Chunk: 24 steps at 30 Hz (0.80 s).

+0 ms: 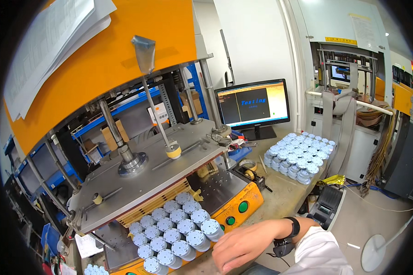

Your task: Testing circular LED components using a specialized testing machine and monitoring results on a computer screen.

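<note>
My right hand (241, 246) comes in from the lower right in a white sleeve, with a black band at the wrist. Its fingers curl downward, and whatever lies under them is hidden. Just left of it stand rows of stacked round, pale-blue discs (186, 226) with small holes, at the front of an orange press (156, 34). Above and behind these stacks is the press's grey metal plate (170, 167). Green buttons (243, 206) sit on the orange front panel beyond my hand. My left hand is out of view.
More disc stacks (298, 158) stand on the bench at right, and others (95, 270) at the lower left. A lit monitor (261, 107) stands behind. Tape rolls (248, 166) lie beside the press. A black printer-like device (329, 201) sits at the bench's right edge.
</note>
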{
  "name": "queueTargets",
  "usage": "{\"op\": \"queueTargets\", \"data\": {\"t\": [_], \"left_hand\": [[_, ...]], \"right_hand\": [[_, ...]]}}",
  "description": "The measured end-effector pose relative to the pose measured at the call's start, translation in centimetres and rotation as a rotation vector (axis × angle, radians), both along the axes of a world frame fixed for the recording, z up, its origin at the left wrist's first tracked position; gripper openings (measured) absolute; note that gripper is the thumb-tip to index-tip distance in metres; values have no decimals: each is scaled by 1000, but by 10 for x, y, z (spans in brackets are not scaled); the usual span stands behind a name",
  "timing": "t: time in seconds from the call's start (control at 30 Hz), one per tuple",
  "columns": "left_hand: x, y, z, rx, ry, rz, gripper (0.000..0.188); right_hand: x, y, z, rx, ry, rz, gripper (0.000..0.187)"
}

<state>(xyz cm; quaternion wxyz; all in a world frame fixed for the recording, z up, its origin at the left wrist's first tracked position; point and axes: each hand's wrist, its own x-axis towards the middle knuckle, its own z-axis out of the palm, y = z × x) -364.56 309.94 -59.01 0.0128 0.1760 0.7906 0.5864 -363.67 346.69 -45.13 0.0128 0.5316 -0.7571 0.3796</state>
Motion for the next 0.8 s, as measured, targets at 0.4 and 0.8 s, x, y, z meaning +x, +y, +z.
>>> {"op": "queueTargets", "data": {"t": [0.4, 0.8], "left_hand": [[-2, 3, -9, 58, 3, 65, 23], [4, -3, -11, 31, 63, 89, 23]], "right_hand": [[32, 25, -101, -103, -248, -557, 28], [12, 25, -50, -197, -156, -445, 26]]}}
